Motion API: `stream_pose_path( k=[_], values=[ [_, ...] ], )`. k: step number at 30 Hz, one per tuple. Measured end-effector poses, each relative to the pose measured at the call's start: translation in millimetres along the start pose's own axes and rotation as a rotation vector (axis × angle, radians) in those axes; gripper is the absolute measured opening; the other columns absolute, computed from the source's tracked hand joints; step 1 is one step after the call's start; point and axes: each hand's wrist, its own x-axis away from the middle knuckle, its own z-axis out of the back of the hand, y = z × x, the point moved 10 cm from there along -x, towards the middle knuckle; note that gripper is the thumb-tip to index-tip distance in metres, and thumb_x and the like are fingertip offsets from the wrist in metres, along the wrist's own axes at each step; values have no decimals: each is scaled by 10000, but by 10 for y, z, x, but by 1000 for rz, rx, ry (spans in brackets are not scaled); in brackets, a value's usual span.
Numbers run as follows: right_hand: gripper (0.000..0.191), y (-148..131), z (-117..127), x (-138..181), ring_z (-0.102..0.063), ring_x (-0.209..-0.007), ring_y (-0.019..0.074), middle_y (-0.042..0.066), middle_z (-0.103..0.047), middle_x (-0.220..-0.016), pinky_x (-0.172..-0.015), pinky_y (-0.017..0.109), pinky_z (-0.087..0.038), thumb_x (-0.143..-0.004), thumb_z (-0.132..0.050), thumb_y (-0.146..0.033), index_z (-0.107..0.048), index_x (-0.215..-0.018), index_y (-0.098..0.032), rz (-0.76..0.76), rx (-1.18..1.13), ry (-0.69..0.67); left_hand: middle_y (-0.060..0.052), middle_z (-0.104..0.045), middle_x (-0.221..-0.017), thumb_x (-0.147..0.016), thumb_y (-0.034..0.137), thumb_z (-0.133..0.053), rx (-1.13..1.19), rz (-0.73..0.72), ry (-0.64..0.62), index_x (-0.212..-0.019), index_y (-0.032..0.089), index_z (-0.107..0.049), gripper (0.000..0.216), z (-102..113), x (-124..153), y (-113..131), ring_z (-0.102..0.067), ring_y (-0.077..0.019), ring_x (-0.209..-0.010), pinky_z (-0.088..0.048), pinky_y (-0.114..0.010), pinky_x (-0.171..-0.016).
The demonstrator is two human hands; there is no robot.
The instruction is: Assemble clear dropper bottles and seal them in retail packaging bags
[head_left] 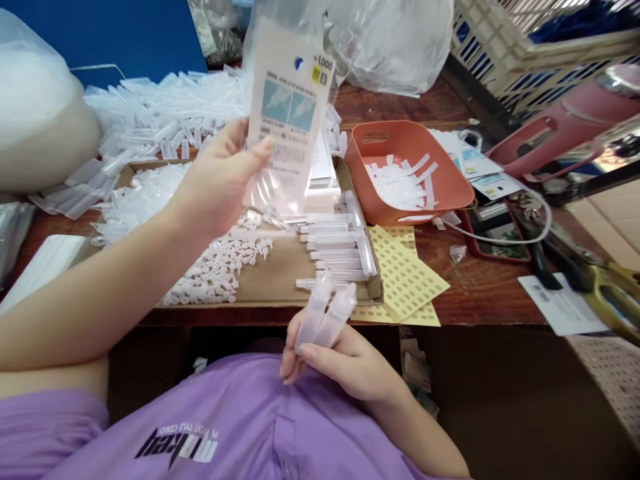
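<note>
My left hand (220, 173) is raised over the cardboard tray (280, 270), its thumb and fingers pinching a clear plastic bag (287, 113) with a printed card inside. The card bears two blue pictures and "1,000". Low in front of my body, my right hand (335, 360) holds two small translucent plastic tubes (323, 317) side by side, tilted upward. Just beyond them, several similar capped tubes (335, 247) lie in a row at the tray's right end. Small white nozzle-like pieces (220, 267) are heaped in the tray's left and middle part.
Translucent tubes (165, 107) are piled behind the tray. An orange basket (357, 167) holds white strips. Yellow sticker sheets (407, 270) lie beside the tray. Farther right are scissors (607, 293), a cable (545, 227) and a pink bottle (560, 120). A stuffed white bag (40, 113) stands left.
</note>
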Motion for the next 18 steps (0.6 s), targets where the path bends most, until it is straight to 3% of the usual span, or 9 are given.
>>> stream_pose_path(
  k=[2,6,14,18],
  values=[
    [356,59,-150,-33,-681,-689,108,36,-694,-786,-689,233,-549,-844,-687,-475,-600,-918,-138,-70,-20,-116,-23,-762,-1095,-930,133,-545,292,172,-24,-1106,161,-663,213,-90,373,-141,-612,-263,-1231,-515,-401,-1035],
    [368,219,-377,-105,-669,-621,75,16,-682,-735,-648,185,-543,-826,-708,-474,-577,-880,-134,-196,-68,-268,-22,-762,-1112,-941,125,-498,580,383,124,-1196,172,-647,299,-43,894,-411,-578,-257,-1289,-520,-398,-1047],
    [341,437,-596,-110,-709,-596,121,41,-717,-698,-602,193,-569,-777,-764,-408,-602,-851,-117,-330,-331,-340,-43,-722,-1230,-1009,319,-427,772,508,191,-1295,187,-598,358,82,1248,-612,-559,-303,-1302,-582,-408,-961],
    [344,464,-675,-122,-722,-595,155,64,-733,-696,-594,223,-582,-761,-771,-406,-605,-833,-114,-341,-402,-353,-50,-762,-1107,-1018,415,-371,816,551,217,-1255,183,-611,410,136,1364,-654,-654,-296,-1183,-638,-359,-793]
  ],
)
